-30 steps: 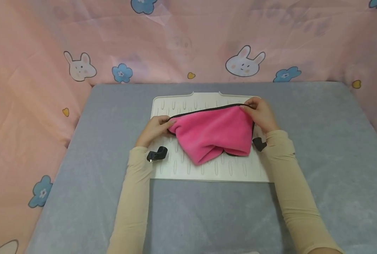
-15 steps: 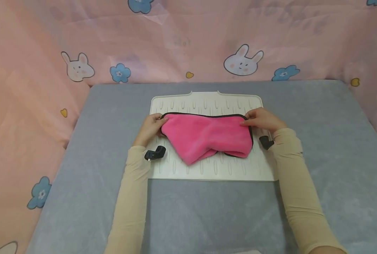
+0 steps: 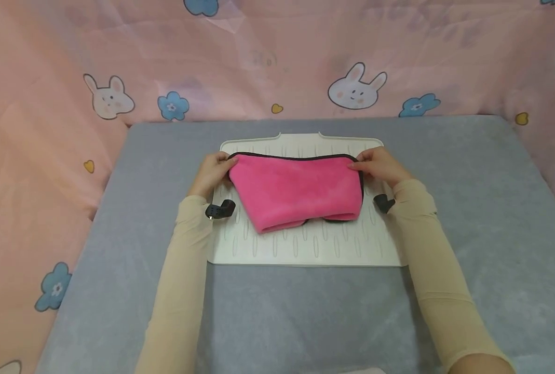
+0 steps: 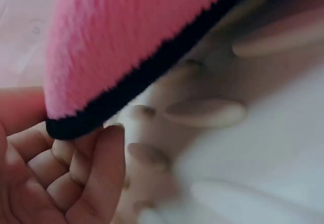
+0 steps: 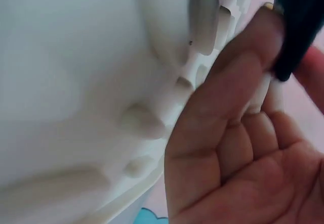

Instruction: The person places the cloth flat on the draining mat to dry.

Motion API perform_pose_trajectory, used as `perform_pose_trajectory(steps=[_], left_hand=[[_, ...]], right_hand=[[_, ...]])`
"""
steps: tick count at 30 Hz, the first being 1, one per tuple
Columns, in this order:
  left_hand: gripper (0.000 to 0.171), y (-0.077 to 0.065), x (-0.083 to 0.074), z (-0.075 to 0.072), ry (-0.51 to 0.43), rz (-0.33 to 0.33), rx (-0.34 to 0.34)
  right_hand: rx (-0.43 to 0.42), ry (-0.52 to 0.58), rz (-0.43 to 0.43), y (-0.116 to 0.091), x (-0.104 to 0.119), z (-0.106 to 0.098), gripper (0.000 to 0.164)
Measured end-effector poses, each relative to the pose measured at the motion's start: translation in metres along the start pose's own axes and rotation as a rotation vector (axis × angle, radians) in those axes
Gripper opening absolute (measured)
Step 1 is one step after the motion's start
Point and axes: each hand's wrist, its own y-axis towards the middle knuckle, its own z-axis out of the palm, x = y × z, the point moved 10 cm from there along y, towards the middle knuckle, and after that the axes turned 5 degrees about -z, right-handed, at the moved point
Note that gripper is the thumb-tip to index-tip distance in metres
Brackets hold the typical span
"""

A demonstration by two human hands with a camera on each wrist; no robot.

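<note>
A pink plush cloth (image 3: 300, 189) with black edging is stretched between both hands over a white ribbed board (image 3: 300, 254). My left hand (image 3: 210, 174) pinches its far left corner between thumb and fingers. At the far right corner, my right hand (image 3: 382, 165) pinches the black edge the same way. The cloth's near part is folded under, with bits of black trim showing along the bottom. In the left wrist view the pink pile and dark border of the cloth (image 4: 126, 47) rise from the fingers. Only the dark edge of the cloth (image 5: 298, 27) shows in the right wrist view.
The board lies on a grey cloth-covered table (image 3: 305, 311). Behind and to the left hangs a pink curtain (image 3: 268, 57) printed with rabbits and flowers. A pale object (image 3: 363, 371) peeks in at the bottom edge.
Both hands shift left with the cloth, dipping toward me and then moving away again. The cloth's top edge goes from slanted to nearly level, and its hanging left point gets shorter.
</note>
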Motion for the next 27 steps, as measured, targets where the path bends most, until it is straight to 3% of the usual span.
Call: perform_pose_trajectory(steps=[8,21,24,27], left_hand=[[0.022,0.006,0.008,0.014,-0.02,-0.076,0.085],[0.028,0.029,0.007,-0.004,-0.04,-0.087,-0.161],[0.028,0.031,0.007,-0.005,-0.025,-0.095,-0.189],[0.03,0.031,0.007,-0.003,-0.013,-0.114,-0.159]], right_hand=[[-0.065,0.011,0.049,0.014,-0.007,-0.011,0.022],[-0.195,-0.031,0.055,0.026,-0.004,-0.025,0.027],[-0.24,-0.048,0.043,0.027,-0.003,-0.029,0.029],[-0.237,-0.103,0.029,0.028,-0.002,-0.03,0.033]])
